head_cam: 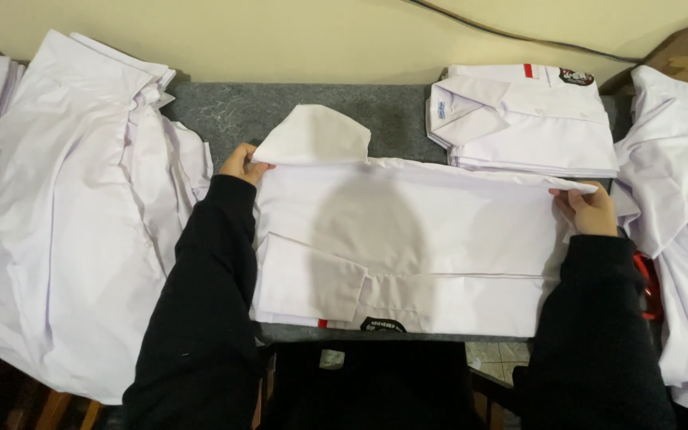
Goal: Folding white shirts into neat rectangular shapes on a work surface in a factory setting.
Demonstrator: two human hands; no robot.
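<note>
Centrally, a white shirt (416, 247) lies flat and partly folded on a grey felt-covered table (232, 111), seen from above by the person working on it. Both arms wear black sleeves. The left hand (240, 165) pinches the shirt's upper left corner, where a loose flap of white cloth rises above the fold line. The right hand (587, 209) is closed on the shirt's upper right corner, fingers curled over the edge of the cloth. Between the two hands the top edge of the shirt runs almost straight across the table. A folded short sleeve (308, 279) lies on the shirt's lower left part, and a small dark badge (382, 325) with a red mark beside it shows at the near edge.

Behind the shirt, toward the right, a neatly folded white shirt (523, 119) with its collar showing rests on the table, just beyond the held edge. To the left, a large heap of unfolded white shirts (73, 207) spreads over the table end, close beside the left forearm. To the right, another loose white garment (678, 223) hangs near the right wrist. A pale wall (280, 36) stands behind the table, with a dark cable (519, 36) running across it.
</note>
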